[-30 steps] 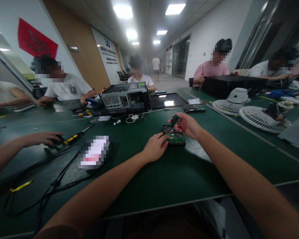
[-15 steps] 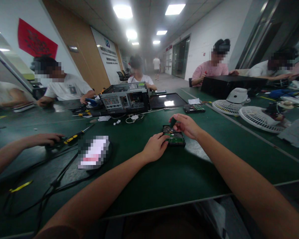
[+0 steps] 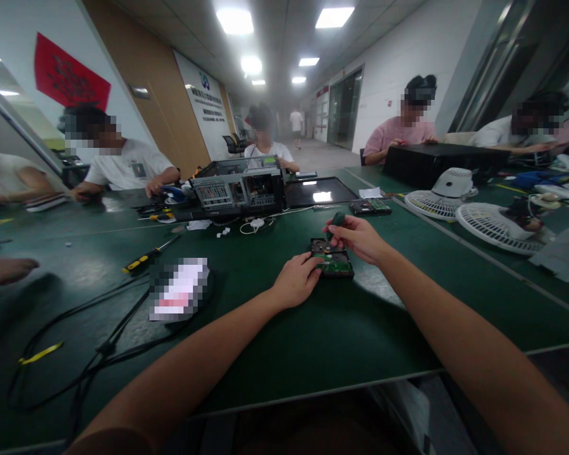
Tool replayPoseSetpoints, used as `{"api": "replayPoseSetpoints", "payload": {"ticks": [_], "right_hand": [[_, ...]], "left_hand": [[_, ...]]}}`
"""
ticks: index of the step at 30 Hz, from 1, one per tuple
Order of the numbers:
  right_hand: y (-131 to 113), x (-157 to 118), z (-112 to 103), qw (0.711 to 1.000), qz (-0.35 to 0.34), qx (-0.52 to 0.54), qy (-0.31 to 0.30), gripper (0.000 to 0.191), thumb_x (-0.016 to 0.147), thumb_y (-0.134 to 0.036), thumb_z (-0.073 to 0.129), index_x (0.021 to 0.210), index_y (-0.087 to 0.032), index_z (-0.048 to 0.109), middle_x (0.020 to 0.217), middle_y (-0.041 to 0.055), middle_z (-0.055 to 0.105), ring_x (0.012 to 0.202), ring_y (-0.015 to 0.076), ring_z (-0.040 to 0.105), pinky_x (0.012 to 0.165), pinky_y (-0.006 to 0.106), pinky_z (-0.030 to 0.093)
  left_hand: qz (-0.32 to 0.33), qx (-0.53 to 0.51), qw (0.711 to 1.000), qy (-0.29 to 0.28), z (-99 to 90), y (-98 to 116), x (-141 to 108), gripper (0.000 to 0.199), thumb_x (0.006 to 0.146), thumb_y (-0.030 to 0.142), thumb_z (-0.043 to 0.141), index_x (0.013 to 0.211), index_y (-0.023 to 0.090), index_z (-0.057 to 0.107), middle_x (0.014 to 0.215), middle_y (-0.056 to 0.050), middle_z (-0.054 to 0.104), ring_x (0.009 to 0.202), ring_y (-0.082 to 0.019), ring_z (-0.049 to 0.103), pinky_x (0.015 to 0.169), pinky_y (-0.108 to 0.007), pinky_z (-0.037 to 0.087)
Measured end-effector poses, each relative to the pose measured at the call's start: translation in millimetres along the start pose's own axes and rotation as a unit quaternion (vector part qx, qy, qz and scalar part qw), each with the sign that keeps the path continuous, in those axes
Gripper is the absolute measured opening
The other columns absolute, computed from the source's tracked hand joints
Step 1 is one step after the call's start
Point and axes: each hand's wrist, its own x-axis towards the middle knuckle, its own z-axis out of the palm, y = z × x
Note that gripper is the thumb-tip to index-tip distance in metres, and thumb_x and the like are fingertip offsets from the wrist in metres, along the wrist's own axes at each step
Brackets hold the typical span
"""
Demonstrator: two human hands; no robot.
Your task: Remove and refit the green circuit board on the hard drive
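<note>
A hard drive [image 3: 340, 268] with a green circuit board lies on the green table. My left hand [image 3: 294, 281] grips its left side, the fingertips resting over the edge and the board. Between the fingers of my right hand [image 3: 359, 238] is a screwdriver [image 3: 337, 219] with a dark green handle. Its shaft points down at the far part of the drive; the tip is too small to make out.
Beyond stand an opened computer case [image 3: 239, 186], a dark flat panel [image 3: 320, 191] and another hard drive [image 3: 370, 207]. White fan parts [image 3: 431, 203] lie right. Left are a yellow-black screwdriver [image 3: 142, 259], a black cord [image 3: 105, 347] and a co-worker's hand [image 3: 14, 270].
The green handle has tilted and shifted slightly right in my right hand. My left hand has stayed on the drive. The co-worker's hand at left has drawn back from the yellow-black screwdriver.
</note>
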Motion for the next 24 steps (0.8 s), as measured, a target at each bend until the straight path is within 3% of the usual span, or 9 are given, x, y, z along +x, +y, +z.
{"api": "replayPoseSetpoints", "payload": {"ticks": [5, 9, 12, 14, 17, 19, 21, 24], "right_hand": [[-11, 5, -18, 0.998, -0.047, 0.004, 0.046, 0.035, 0.075, -0.04, 0.089, 0.1, -0.021, 0.073, 0.106, 0.0056, 0.077, 0.061, 0.0069, 0.054, 0.05, 0.021, 0.039], [-10, 16, -48, 0.974, -0.098, -0.086, 0.184, 0.034, 0.077, -0.047, 0.084, 0.095, -0.021, 0.073, 0.1, 0.005, 0.076, 0.063, 0.0102, 0.052, 0.053, 0.023, 0.038], [-4, 20, -83, 0.897, -0.14, -0.254, 0.333, 0.029, 0.082, -0.044, 0.073, 0.095, -0.018, 0.073, 0.09, 0.0049, 0.072, 0.075, 0.0178, 0.059, 0.069, 0.031, 0.047], [1, 19, -110, 0.809, -0.128, -0.391, 0.419, 0.026, 0.083, -0.04, 0.069, 0.093, -0.017, 0.071, 0.086, 0.0069, 0.07, 0.079, 0.0228, 0.06, 0.08, 0.039, 0.049], [8, 13, -152, 0.706, -0.108, -0.471, 0.517, 0.029, 0.086, -0.035, 0.059, 0.103, -0.014, 0.069, 0.097, 0.0144, 0.071, 0.09, 0.0297, 0.062, 0.089, 0.047, 0.047], [13, 9, -174, 0.654, -0.087, -0.499, 0.562, 0.03, 0.086, -0.032, 0.055, 0.105, -0.012, 0.068, 0.103, 0.0189, 0.07, 0.096, 0.0325, 0.062, 0.092, 0.05, 0.046], [19, 7, -188, 0.63, -0.073, -0.538, 0.555, 0.031, 0.083, -0.031, 0.058, 0.106, -0.013, 0.069, 0.107, 0.0195, 0.07, 0.099, 0.0336, 0.062, 0.093, 0.049, 0.046], [30, 5, -192, 0.637, -0.043, -0.608, 0.472, 0.029, 0.085, -0.03, 0.058, 0.104, -0.014, 0.072, 0.104, 0.0174, 0.071, 0.099, 0.032, 0.062, 0.091, 0.044, 0.048]], "left_hand": [[-0.01, 0.003, 1.0, -0.01, -0.3, -1, 0, 0.043, 0.108, 0.038, 0.043, 0.146, 0.025, 0.057, 0.155, -0.013, 0.051, 0.143, -0.03, 0.05, 0.118, -0.05, 0.043], [-0.016, 0.007, 1.0, -0.015, 1.3, -2, 0, 0.043, 0.109, 0.04, 0.041, 0.147, 0.025, 0.057, 0.156, -0.013, 0.051, 0.145, -0.03, 0.048, 0.119, -0.051, 0.041], [-0.021, 0.006, 1.0, -0.021, 1.6, -2, 0, 0.044, 0.109, 0.04, 0.041, 0.147, 0.026, 0.057, 0.157, -0.013, 0.05, 0.146, -0.03, 0.047, 0.118, -0.052, 0.042], [-0.023, 0.004, 0.999, -0.024, 0.5, -1, 0, 0.044, 0.109, 0.04, 0.04, 0.147, 0.025, 0.057, 0.157, -0.013, 0.05, 0.146, -0.03, 0.047, 0.118, -0.052, 0.042], [-0.025, 0.005, 0.999, -0.025, -2.5, 2, 0, 0.045, 0.109, 0.041, 0.04, 0.147, 0.025, 0.057, 0.158, -0.013, 0.05, 0.146, -0.03, 0.047, 0.119, -0.051, 0.041], [-0.026, 0.006, 0.999, -0.026, -4.1, 3, -1, 0.045, 0.109, 0.041, 0.04, 0.147, 0.025, 0.057, 0.157, -0.013, 0.051, 0.146, -0.03, 0.047, 0.119, -0.051, 0.041], [-0.027, 0.005, 0.999, -0.028, -4.7, 3, -1, 0.045, 0.109, 0.042, 0.039, 0.147, 0.025, 0.056, 0.157, -0.013, 0.05, 0.146, -0.03, 0.046, 0.12, -0.05, 0.041], [-0.033, 0.002, 0.999, -0.031, -4.2, 3, -1, 0.045, 0.109, 0.041, 0.039, 0.148, 0.026, 0.055, 0.158, -0.012, 0.049, 0.147, -0.03, 0.046, 0.119, -0.051, 0.041]]}}
